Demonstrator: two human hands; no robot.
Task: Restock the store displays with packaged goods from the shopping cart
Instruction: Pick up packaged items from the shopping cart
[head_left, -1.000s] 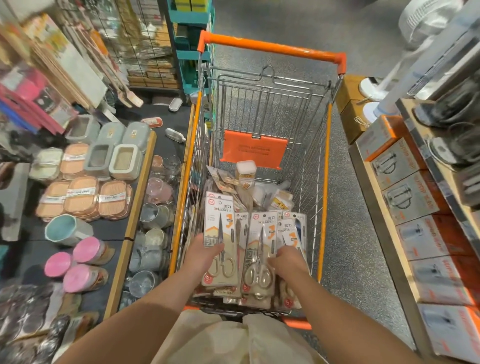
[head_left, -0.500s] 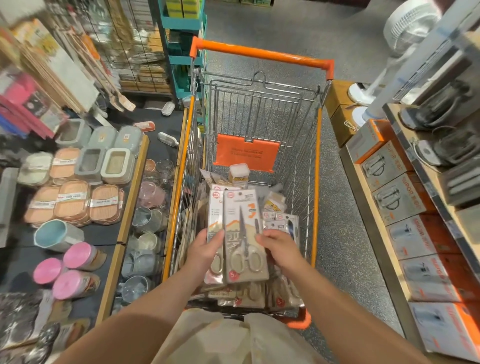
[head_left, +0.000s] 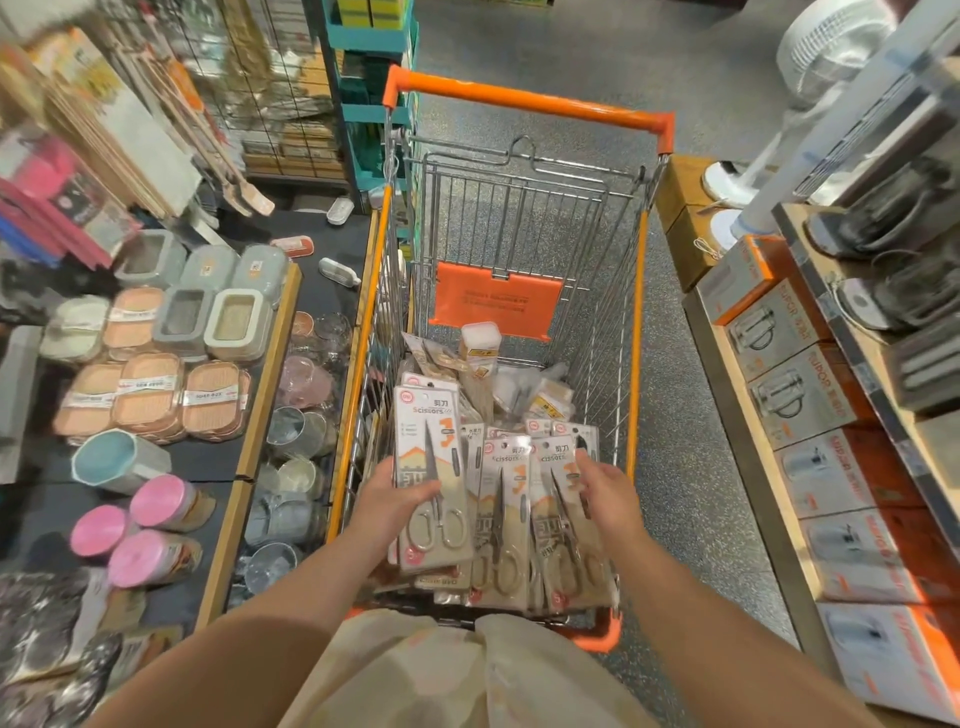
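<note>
- The person is standing at the near end of the shopping cart (head_left: 524, 106), gathering packaged scissors for restocking; this looks like the picking-up step, with nothing placed on a display yet.
- The left hand (head_left: 388, 501) is gripping one scissors pack (head_left: 430, 475) by its left edge, thumb lying across the front of the card, and is holding it raised above the pile at the cart's left side.
- The right hand (head_left: 607, 491) is reaching onto the loose scissors packs (head_left: 530, 525) lying in the near end of the cart; its fingers are touching the rightmost card, but whether they are curling round it or lying flat is hard to tell.
- Counting: one pack is being held up, and two more carded scissors are lying face up beside it, with edges of further cards beneath them that cannot be counted. Smaller packets (head_left: 519, 387) are piled further forward in the cart, too jumbled to count.
- On the table (head_left: 270, 364) to the left, three pink-lidded jars (head_left: 143, 525) are standing near one blue cup (head_left: 117, 460).
- The next move, as I judge it, is calling for a firm hold on another pack, then turning toward whichever display hook suits scissors; none is identifiable here.
</note>
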